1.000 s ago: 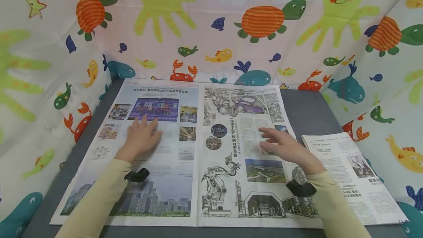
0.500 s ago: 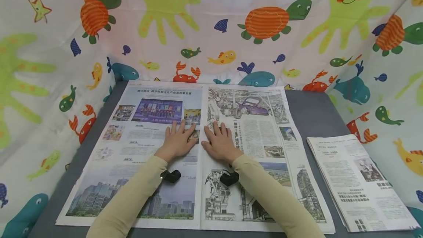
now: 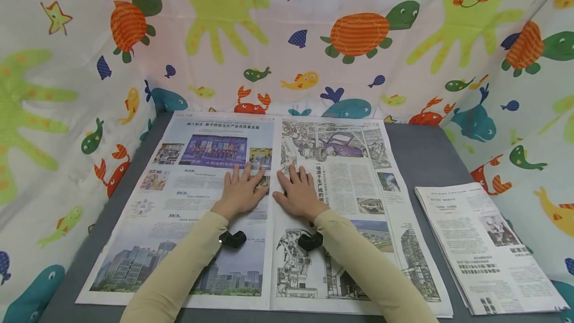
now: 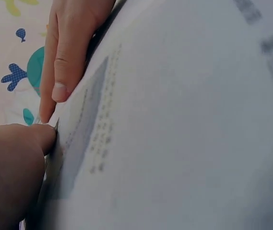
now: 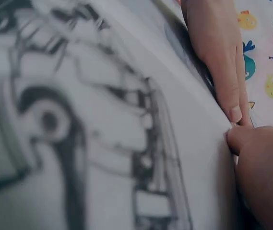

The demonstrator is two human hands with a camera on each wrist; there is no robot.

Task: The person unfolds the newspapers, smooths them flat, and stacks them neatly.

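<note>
An open newspaper spread (image 3: 251, 133) lies flat on the grey table, with photos on its left page and line drawings on its right. My left hand (image 3: 240, 194) rests palm down on the left page, just left of the centre fold, fingers spread. On the other side of the fold, my right hand (image 3: 298, 192) lies likewise on the right page, its fingers spread and pointing away. The hands are close together but apart, and neither grips anything. Each wrist view shows the printed paper (image 4: 174, 120) at close range, with parts of both hands at the edge.
A folded newspaper stack (image 3: 484, 248) lies at the right of the table, beside the spread. The grey table (image 3: 421, 148) shows around the paper. A white curtain (image 3: 269, 14) printed with sea animals surrounds the back and sides.
Both hands came inward from above the outer parts of the pages to beside the centre fold, where they settled on the paper. Over the last half second they stayed in place.
</note>
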